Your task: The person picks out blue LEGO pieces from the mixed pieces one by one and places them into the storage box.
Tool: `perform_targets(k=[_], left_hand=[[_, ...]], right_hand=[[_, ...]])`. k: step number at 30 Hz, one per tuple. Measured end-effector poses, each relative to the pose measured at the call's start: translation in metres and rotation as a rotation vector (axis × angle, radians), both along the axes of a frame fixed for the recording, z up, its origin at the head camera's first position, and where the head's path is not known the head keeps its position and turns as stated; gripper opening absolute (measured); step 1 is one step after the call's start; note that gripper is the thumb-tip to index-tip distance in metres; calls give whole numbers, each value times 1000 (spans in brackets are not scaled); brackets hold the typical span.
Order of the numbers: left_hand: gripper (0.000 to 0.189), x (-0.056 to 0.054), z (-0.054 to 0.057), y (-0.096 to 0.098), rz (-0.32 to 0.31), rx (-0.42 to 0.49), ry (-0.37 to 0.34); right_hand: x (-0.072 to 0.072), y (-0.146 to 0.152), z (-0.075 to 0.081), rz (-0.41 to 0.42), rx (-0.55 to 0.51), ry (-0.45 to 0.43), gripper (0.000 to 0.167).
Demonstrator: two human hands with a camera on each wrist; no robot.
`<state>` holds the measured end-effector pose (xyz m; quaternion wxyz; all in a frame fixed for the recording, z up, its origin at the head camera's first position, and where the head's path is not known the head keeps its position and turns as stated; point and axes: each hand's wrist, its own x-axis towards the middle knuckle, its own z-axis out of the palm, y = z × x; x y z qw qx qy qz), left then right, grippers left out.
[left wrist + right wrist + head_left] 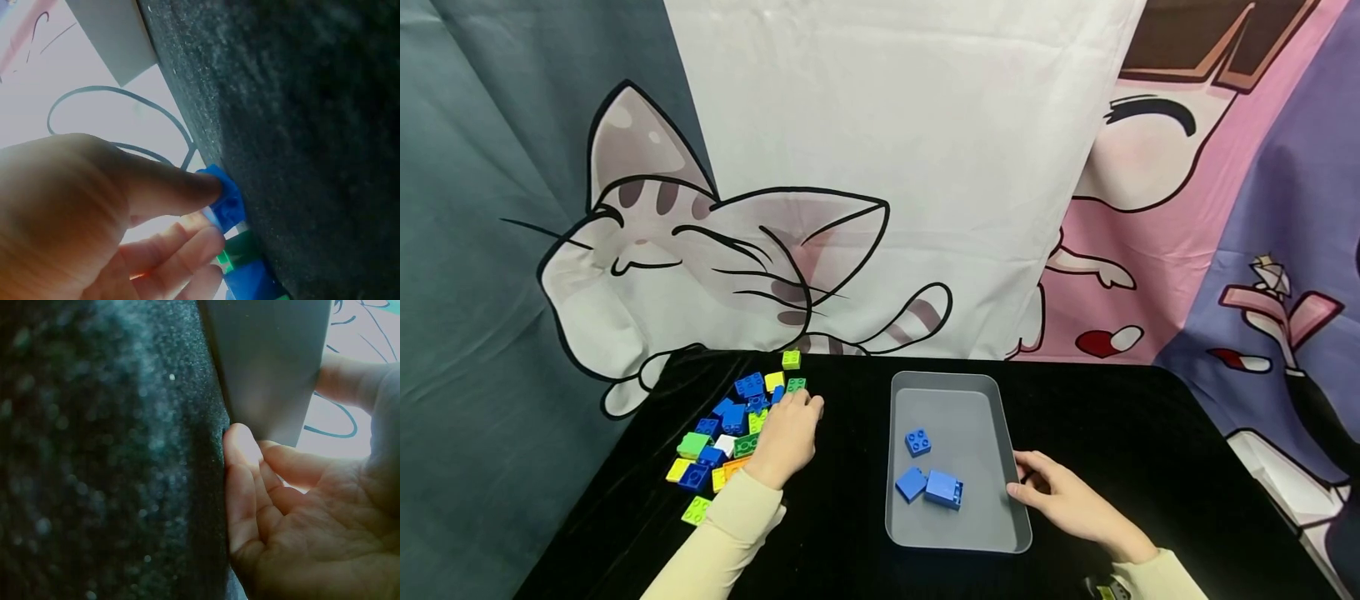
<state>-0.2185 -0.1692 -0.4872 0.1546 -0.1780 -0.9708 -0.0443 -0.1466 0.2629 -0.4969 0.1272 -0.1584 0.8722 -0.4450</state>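
My left hand (787, 437) reaches into the pile of toy building bricks at the left. In the left wrist view, its thumb and fingertips pinch a blue building brick (229, 205). A green brick (242, 249) and another blue brick (253, 281) lie just beside it. My right hand (1067, 500) is at the right side of the grey tray (951, 533). The right wrist view shows its thumb reaching over the rim and its fingers against the outer wall (269, 381). Inside the tray are a small square blue brick (917, 442) and two blue bricks (943, 489) close together.
Several blue, green, yellow, orange and white bricks (694, 477) spread over the left of the black-covered table (842, 500). A lime brick (791, 359) sits at the table's back edge. Behind hangs a printed curtain (910, 125) with a cartoon cat.
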Motion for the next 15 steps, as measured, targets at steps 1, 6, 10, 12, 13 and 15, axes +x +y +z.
perform_targets(k=[1, 6, 10, 12, 13, 15], left_hand=[[28, 0, 1, 0, -4, -4, 5], [21, 4, 4, 4, -49, 1, 56], [23, 7, 7, 9, -93, 24, 102], [25, 9, 9, 12, -116, 35, 115], [25, 11, 11, 14, -125, 42, 119], [25, 13, 13, 18, -144, 52, 125]], right_hand=[[0, 0, 0, 0, 0, 0, 52], [1, -1, 1, -1, 3, 2, 51], [1, -1, 1, 0, 5, 8, 51], [1, 0, 1, 3, 3, 13, 51], [1, 0, 1, 4, 2, 15, 51], [1, 0, 1, 6, 1, 17, 51]])
